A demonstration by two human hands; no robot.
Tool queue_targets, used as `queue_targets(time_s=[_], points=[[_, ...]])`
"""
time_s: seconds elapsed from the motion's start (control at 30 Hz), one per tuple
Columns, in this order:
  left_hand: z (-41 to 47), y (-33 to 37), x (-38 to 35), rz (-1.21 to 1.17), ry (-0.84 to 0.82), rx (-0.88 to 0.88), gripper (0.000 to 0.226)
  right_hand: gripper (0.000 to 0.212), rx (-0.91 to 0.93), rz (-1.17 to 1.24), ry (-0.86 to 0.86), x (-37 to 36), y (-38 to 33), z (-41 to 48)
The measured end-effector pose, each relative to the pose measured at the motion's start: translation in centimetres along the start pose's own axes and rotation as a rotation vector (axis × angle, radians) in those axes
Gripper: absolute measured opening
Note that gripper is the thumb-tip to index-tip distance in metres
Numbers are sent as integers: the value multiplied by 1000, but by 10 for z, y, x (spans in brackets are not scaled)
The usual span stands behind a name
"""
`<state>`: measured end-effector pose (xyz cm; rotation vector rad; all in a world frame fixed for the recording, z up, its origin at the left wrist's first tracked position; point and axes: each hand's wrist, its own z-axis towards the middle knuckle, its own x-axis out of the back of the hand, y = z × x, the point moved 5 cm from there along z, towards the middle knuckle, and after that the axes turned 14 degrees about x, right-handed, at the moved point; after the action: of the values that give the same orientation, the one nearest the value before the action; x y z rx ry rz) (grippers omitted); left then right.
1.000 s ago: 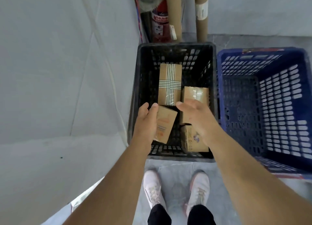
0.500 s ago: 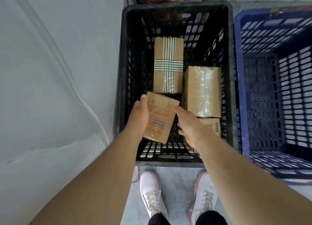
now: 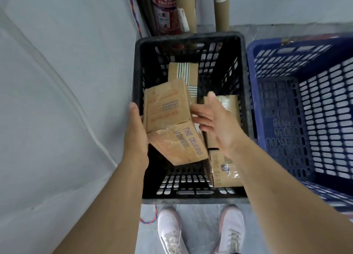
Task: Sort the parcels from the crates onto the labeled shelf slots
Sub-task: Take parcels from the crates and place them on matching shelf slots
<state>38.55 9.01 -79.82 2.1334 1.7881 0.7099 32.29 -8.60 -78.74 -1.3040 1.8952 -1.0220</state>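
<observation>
A black plastic crate (image 3: 189, 38) stands on the floor in front of me with several cardboard parcels in it. My left hand (image 3: 136, 131) grips a brown printed parcel (image 3: 172, 120) by its left side and holds it tilted above the crate's floor. My right hand (image 3: 214, 118) is spread open against the parcel's right edge, fingertips touching it. Behind it lies a parcel with striped tape (image 3: 186, 72). A taped parcel (image 3: 229, 105) and a small printed parcel (image 3: 223, 169) lie at the crate's right, partly hidden by my right arm.
A blue crate (image 3: 305, 105) with nothing visible in it stands right of the black one. A white wall (image 3: 57, 101) fills the left. A red extinguisher (image 3: 166, 11) and cardboard tubes (image 3: 221, 7) stand behind the crates. My white shoes (image 3: 170, 229) are on the grey floor.
The printed parcel has risen out of the crate and tipped so that its lettered side shows. My right hand has opened beside it. The view has pulled back from the crate.
</observation>
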Motion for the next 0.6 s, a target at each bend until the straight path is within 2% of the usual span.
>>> queue_targets(time_s=[0.1, 0.2, 0.3, 0.4, 0.47, 0.53, 0.6], points=[[-11, 31, -3, -65, -52, -52, 70, 47, 73, -96, -42, -7, -37, -2], [-19, 56, -8, -129, -119, -86, 71, 37, 153, -80, -69, -18, -61, -3], [-26, 64, -15, -112, -175, -67, 74, 38, 290, -63, -49, -18, -80, -1], [-27, 54, -30, 14, -237, 28, 105, 28, 352, -128, -20, -13, -78, 3], [-21, 44, -33, 54, -203, 58, 130, 27, 357, -185, -13, -14, -66, 6], [-15, 35, -34, 56, -178, 90, 139, 27, 406, -266, 21, -19, -56, 9], [-14, 24, -32, -1, -214, 117, 134, 26, 466, -344, 56, -27, -51, 8]])
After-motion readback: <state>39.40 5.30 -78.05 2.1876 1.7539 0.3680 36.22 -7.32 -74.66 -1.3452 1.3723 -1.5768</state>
